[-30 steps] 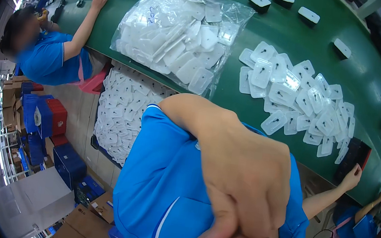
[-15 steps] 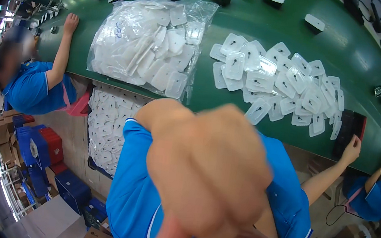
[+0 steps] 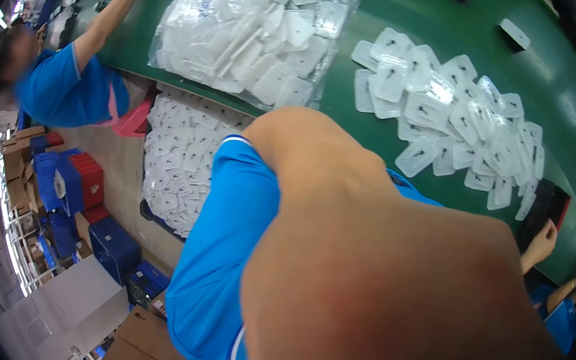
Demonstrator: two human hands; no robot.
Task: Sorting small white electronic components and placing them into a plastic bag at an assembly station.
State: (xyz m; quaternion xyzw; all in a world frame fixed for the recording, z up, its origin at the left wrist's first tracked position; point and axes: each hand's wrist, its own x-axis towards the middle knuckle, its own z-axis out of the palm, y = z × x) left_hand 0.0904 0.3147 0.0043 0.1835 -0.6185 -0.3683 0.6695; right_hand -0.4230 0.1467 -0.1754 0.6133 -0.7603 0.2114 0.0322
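My left forearm (image 3: 335,150) bends back toward the camera. My left hand (image 3: 396,294) is a large blurred shape close to the view, its fingers hidden. At the table's near right edge, my right hand (image 3: 542,244) has its fingers closed on the rim of a black tray (image 3: 544,206) with a red side. Beside that tray spreads a loose pile of translucent white plastic plates (image 3: 417,156), rounded rectangles with small dark marks in their middles. A clear plastic bag (image 3: 339,24) full of similar white plates lies to the left.
Black-and-white blocks (image 3: 514,35) stand along the far side of the green table (image 3: 357,145). Below its edge is a bin of white plates (image 3: 179,159). A co-worker in blue (image 3: 73,85) reaches over the table at left; another person (image 3: 562,318) works at far right.
My left hand has come closer to the camera and its fingers have gone out of sight. The view has shifted, and the left co-worker's arm reaches farther. My right hand stays at the tray.
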